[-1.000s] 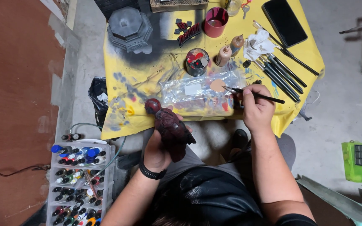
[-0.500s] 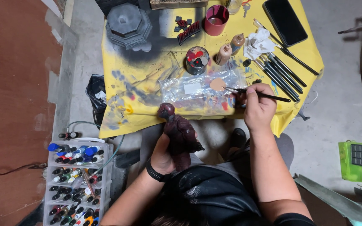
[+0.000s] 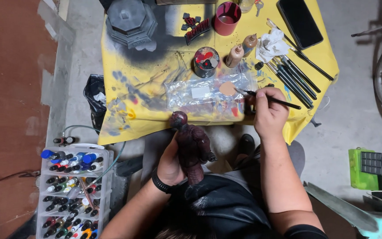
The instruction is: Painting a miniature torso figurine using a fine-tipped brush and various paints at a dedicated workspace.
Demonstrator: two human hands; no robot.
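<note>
Gripping a dark red figure (image 3: 192, 150), the left hand (image 3: 172, 163) has been drawn nearer, while the right hand's (image 3: 268, 113) clasped brush (image 3: 268, 98) is loaded at the table's (image 3: 129, 106) front edge.

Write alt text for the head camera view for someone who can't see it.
Seen from above, a seated person's left hand holds a dark red figurine while the right hand dips a thin brush into tan paint on a plastic sheet. The paint-stained yellow table carries more brushes; a bin of paint bottles sits on the floor.
</note>
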